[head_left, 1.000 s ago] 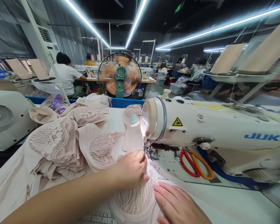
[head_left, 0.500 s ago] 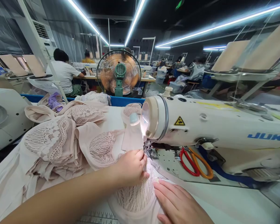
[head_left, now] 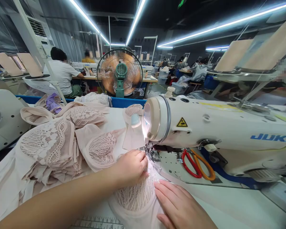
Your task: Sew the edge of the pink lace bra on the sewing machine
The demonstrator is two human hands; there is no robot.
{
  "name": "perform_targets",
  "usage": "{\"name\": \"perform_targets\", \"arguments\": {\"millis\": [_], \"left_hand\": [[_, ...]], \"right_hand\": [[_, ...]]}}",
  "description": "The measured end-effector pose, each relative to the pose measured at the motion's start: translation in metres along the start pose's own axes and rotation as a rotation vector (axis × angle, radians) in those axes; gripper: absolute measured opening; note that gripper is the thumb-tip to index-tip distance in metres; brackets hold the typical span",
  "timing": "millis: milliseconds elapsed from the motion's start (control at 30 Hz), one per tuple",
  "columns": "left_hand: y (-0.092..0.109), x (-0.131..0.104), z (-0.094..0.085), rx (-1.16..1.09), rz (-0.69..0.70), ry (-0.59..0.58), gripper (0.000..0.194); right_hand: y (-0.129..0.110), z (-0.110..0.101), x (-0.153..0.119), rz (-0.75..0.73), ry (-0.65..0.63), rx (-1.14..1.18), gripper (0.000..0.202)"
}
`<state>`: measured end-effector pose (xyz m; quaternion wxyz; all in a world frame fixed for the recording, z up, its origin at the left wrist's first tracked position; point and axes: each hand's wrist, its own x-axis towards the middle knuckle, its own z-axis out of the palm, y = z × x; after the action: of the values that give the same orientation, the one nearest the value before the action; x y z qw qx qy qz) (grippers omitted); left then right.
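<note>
A pale pink lace bra (head_left: 135, 197) lies in front of me, its far edge at the needle and presser foot (head_left: 148, 150) of a white JUKI sewing machine (head_left: 224, 127). My left hand (head_left: 132, 167) is closed, its fingers curled and pinching the fabric just left of the presser foot. Flat along the right side of the lace cup rests my right hand (head_left: 178, 205), fingers stretched out and thumb apart. A narrow pale elastic band (head_left: 168, 179) runs from near the foot toward the right. The fabric under my fingertips is hidden.
Stacked bra pieces (head_left: 47, 149) and another lace cup (head_left: 101, 149) lie left. Scissors with red and orange handles (head_left: 192, 165) rest beneath the machine arm. A ruler scale (head_left: 95, 221) marks the table's front. Beyond stand a large fan (head_left: 120, 71) and a seated person (head_left: 64, 74).
The whole view has shifted slightly left. Both hands keep nearly the same hold and place on the bra beside the presser foot.
</note>
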<state>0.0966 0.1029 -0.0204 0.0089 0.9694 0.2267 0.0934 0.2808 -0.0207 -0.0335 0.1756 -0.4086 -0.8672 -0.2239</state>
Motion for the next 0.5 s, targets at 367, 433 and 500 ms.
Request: {"name": "perform_targets", "arguments": {"millis": [367,433,500], "left_hand": [[0.041,-0.040,-0.021,-0.129,-0.058,-0.279,0.071],[0.038,-0.039,-0.021,-0.138,-0.077,-0.291,0.071],[0.036,-0.036,-0.022,-0.140,-0.097,-0.306,0.072]], "right_hand": [[0.003,0.000,0.006,0.017,0.020,0.037,0.037],[0.004,0.000,0.009,0.025,0.035,0.037,0.039],[0.004,0.000,0.012,0.037,0.061,0.033,0.039]]}}
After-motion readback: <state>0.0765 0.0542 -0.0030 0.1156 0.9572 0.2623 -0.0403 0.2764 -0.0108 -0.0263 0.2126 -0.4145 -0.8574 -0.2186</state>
